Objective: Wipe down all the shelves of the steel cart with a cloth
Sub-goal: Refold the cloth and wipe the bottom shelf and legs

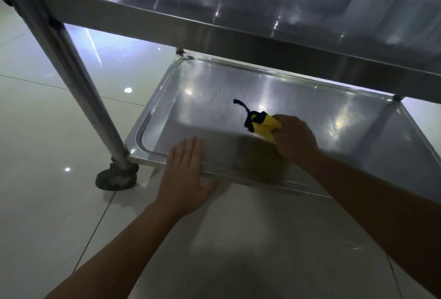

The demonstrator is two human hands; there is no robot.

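Pale floor tiles point(47, 117) surround the steel cart's bottom shelf point(358, 119). Right hand point(294, 138) grips a yellow cloth point(263, 125) mid-shelf. Left hand point(185, 175) lies flat, fingers straight, on the near edge.

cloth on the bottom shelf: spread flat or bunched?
Bunched. The yellow cloth is gripped in the right hand over the bottom shelf, only a crumpled end with dark trim sticking out.

Yellow cloth point(265, 125) lies on bottom shelf point(214, 98).
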